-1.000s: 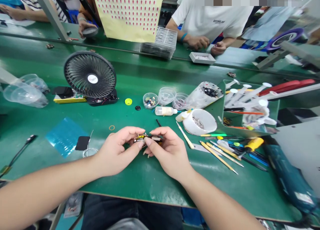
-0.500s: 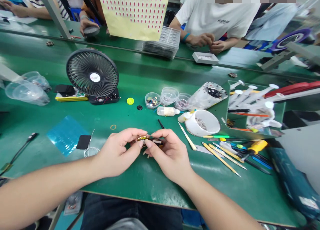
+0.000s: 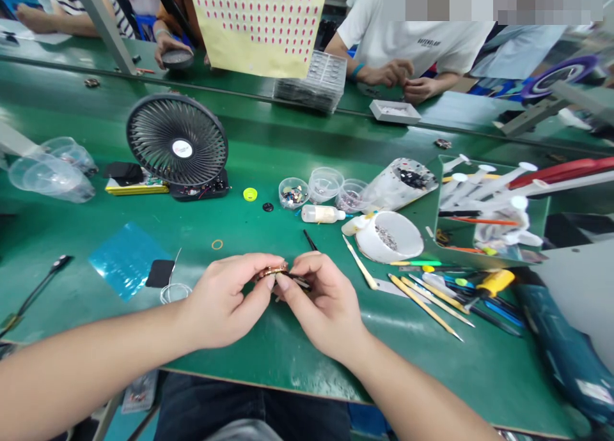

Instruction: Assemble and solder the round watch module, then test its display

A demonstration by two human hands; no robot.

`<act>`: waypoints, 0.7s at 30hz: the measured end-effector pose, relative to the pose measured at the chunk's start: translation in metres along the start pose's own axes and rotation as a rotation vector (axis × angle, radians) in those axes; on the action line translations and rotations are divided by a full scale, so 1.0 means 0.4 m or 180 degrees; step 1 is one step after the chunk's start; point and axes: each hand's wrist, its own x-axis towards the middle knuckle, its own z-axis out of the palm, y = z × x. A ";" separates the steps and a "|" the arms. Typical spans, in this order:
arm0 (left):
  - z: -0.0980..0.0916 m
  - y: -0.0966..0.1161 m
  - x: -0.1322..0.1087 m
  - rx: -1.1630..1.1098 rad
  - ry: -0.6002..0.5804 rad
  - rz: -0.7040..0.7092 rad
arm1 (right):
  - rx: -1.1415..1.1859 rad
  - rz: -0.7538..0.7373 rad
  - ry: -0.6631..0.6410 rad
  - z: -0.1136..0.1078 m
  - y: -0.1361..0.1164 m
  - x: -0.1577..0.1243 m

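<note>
Between the fingertips of both hands is a small copper-coloured electronic part with a dark section, held just above the green bench. My left hand pinches its left side between thumb and fingers. My right hand closes on its right side, and the two thumb tips nearly meet on the near face. Fingers cover much of the part, so its exact kind is unclear. Beyond my right hand lies a thin black tool. An orange rubber band rests beyond my left hand.
A black fan stands back left. Small clear cups, a dropper bottle and a white tub sit ahead. Tweezers and wooden-handled tools lie right, near a green power tool. A blue film lies left. Co-workers sit opposite.
The part has turned in my fingers, showing a narrower copper-coloured edge now. Both hands have shifted very slightly and keep their grip. The bench items stay put.
</note>
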 end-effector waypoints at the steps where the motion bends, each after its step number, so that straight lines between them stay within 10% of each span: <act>1: 0.000 0.000 0.000 0.0033 0.0010 0.0050 | -0.0004 0.0007 -0.0005 0.000 -0.001 0.000; 21: -0.002 0.000 -0.003 0.0121 -0.0045 0.0081 | -0.0037 0.0252 -0.0058 -0.001 -0.004 -0.003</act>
